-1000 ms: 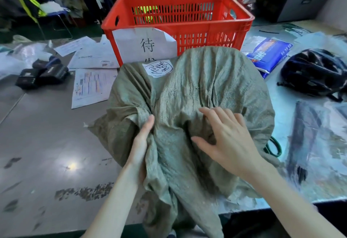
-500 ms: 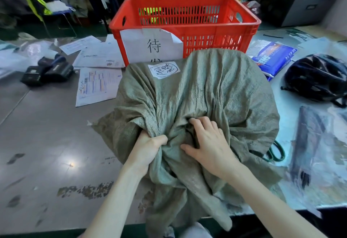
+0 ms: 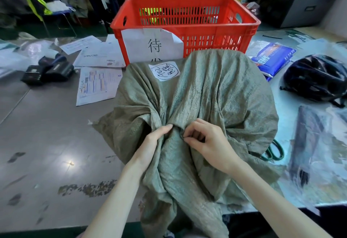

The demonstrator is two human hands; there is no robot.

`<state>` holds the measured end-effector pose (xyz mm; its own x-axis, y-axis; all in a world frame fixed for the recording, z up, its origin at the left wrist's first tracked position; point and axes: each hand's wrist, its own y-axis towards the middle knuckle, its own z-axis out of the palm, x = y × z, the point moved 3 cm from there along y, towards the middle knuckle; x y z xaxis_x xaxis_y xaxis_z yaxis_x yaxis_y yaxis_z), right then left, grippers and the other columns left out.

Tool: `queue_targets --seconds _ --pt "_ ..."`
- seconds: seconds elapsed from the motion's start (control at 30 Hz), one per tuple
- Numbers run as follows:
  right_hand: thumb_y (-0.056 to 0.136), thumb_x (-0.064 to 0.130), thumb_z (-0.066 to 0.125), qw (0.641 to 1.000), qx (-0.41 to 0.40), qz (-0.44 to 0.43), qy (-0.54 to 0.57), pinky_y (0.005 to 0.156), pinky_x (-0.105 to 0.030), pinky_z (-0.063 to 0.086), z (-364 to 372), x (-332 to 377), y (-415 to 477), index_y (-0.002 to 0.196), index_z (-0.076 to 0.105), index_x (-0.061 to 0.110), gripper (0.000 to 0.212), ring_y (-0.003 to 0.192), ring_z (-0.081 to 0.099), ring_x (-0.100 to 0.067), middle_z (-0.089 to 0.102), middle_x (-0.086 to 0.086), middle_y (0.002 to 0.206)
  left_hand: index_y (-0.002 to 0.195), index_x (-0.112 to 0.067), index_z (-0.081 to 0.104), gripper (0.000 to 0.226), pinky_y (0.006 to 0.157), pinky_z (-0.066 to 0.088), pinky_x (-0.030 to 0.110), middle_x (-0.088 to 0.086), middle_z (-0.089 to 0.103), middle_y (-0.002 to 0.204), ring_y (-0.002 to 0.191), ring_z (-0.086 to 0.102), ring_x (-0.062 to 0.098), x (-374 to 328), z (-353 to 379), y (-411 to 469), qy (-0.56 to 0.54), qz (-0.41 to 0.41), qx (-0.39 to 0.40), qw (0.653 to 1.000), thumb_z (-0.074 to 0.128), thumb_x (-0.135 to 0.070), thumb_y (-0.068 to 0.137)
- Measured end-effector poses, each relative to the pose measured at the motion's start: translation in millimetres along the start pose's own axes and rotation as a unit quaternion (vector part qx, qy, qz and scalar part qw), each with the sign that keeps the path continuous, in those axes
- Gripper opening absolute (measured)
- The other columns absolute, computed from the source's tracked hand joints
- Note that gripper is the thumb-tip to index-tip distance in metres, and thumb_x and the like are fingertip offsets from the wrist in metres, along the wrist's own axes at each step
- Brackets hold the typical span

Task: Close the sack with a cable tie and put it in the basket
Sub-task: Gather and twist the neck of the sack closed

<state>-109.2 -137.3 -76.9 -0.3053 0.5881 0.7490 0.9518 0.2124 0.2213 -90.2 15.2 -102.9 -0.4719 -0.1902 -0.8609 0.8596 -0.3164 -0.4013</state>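
A full grey-green woven sack [image 3: 216,91] with a white round-marked label lies on the table in front of me, its loose mouth hanging over the near edge. My left hand [image 3: 150,144] grips the gathered neck of the sack from the left. My right hand [image 3: 208,144] pinches the bunched fabric from the right, fingers curled. Something small and dark shows at my right fingertips; I cannot tell what it is. The red plastic basket [image 3: 187,3] stands right behind the sack, with a paper sign on its front. A black cable tie [image 3: 272,37] lies far right of the basket.
Green-handled scissors [image 3: 274,151] peek out under the sack's right side. A black helmet [image 3: 317,78] and a blue packet [image 3: 272,57] lie at the right. Papers [image 3: 97,85] and black devices [image 3: 48,70] lie at the left. Clear plastic covers the table's right side.
Both hands have drawn the sack's fabric together into a tight neck. The right hand went from flat on the sack to curled and pinching; the left hand closed around the gather.
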Motion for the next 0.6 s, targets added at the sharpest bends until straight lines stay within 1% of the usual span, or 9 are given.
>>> queue_targets --seconds 0.1,0.17,0.23,0.3,0.37,0.4,0.47,0.53,0.6 --pt "0.08 -0.002 0.066 1.0 0.0 -0.019 0.015 0.068 -0.012 0.041 -2.9 3.4 1.4 0.084 0.067 0.009 0.012 0.072 0.055 -0.007 0.062 0.003 0.082 0.1 -0.011 0.077 0.026 0.084 0.056 0.031 0.011 0.075 0.105 0.097 0.072 0.022 -1.2 -2.3 0.7 0.012 -0.016 0.025 0.999 0.062 -0.023 0.083" --pt "0.081 -0.001 0.066 1.0 -0.014 -0.02 0.014 0.072 -0.014 0.044 -3.2 2.5 -0.4 0.089 0.067 0.011 0.014 0.076 0.056 -0.005 0.061 0.004 0.085 0.101 -0.008 0.076 0.024 0.092 0.053 0.038 0.015 0.074 0.108 0.097 0.071 0.028 -0.1 -5.5 3.2 0.033 -0.015 0.012 0.999 0.067 -0.016 0.081" --pt "0.081 0.004 0.067 0.999 -0.051 -0.002 0.006 0.078 -0.017 0.045 -6.6 -2.1 -4.2 0.098 0.065 0.013 0.019 0.085 0.057 -0.007 0.06 0.003 0.093 0.09 -0.011 0.079 0.015 0.088 0.054 0.038 0.013 0.076 0.098 0.089 0.073 0.027 1.2 -9.3 5.9 0.046 -0.003 -0.012 0.999 0.069 -0.009 0.077" --pt "0.08 0.013 0.069 0.997 -0.071 0.029 -0.028 0.087 -0.022 0.043 -12.1 -9.1 -8.6 0.112 0.059 0.016 0.033 0.098 0.054 -0.012 0.057 0.003 0.106 0.087 -0.01 0.078 0.019 0.088 0.054 0.041 0.014 0.075 0.094 0.087 0.071 0.032 3.5 -9.7 6.7 0.056 0.001 -0.019 0.998 0.071 -0.008 0.07" --pt "0.08 0.025 0.071 0.993 -0.055 0.059 -0.085 0.093 -0.027 0.038 -16.3 -17.8 -13.0 0.123 0.052 0.018 0.048 0.106 0.046 -0.016 0.051 0.003 0.118 0.081 -0.008 0.075 0.017 0.082 0.052 0.044 0.015 0.071 0.084 0.081 0.067 0.033 7.1 -9.7 7.2 0.06 0.004 -0.018 0.998 0.065 -0.008 0.066" --pt "0.079 0.029 0.071 0.99 -0.04 0.071 -0.111 0.095 -0.028 0.036 -17.4 -22.2 -14.4 0.127 0.049 0.017 0.054 0.108 0.043 -0.018 0.049 0.002 0.121 0.073 -0.01 0.073 0.013 0.076 0.052 0.041 0.012 0.068 0.076 0.075 0.066 0.029 7.1 -8.0 5.2 0.062 0.009 -0.019 0.998 0.061 -0.005 0.068" --pt "0.08 0.034 0.07 0.987 -0.005 0.087 -0.135 0.097 -0.03 0.036 -17.9 -28.2 -15.6 0.129 0.047 0.016 0.058 0.11 0.043 -0.019 0.046 0.0 0.123 0.063 -0.015 0.068 0.019 0.067 0.05 0.032 0.006 0.065 0.067 0.065 0.064 0.022 6.5 -6.0 4.5 0.073 0.02 -0.02 0.997 0.057 -0.003 0.074" --pt "0.081 0.033 0.069 0.989 0.024 0.095 -0.109 0.093 -0.028 0.04 -16.0 -28.5 -14.7 0.128 0.046 0.016 0.055 0.107 0.047 -0.017 0.046 0.0 0.118 0.066 -0.016 0.069 0.017 0.07 0.051 0.034 0.008 0.065 0.072 0.07 0.065 0.024 8.2 -5.4 6.9 0.055 0.013 -0.015 0.998 0.056 -0.008 0.074" --pt "0.081 0.03 0.07 0.991 0.041 0.117 -0.047 0.084 -0.027 0.044 -10.8 -22.7 -11.9 0.127 0.045 0.016 0.054 0.095 0.054 -0.016 0.05 0.001 0.114 0.072 -0.009 0.068 0.011 0.075 0.05 0.038 0.013 0.063 0.077 0.073 0.062 0.027 10.6 -3.1 6.8 0.011 -0.024 0.002 1.0 0.058 -0.011 0.07"
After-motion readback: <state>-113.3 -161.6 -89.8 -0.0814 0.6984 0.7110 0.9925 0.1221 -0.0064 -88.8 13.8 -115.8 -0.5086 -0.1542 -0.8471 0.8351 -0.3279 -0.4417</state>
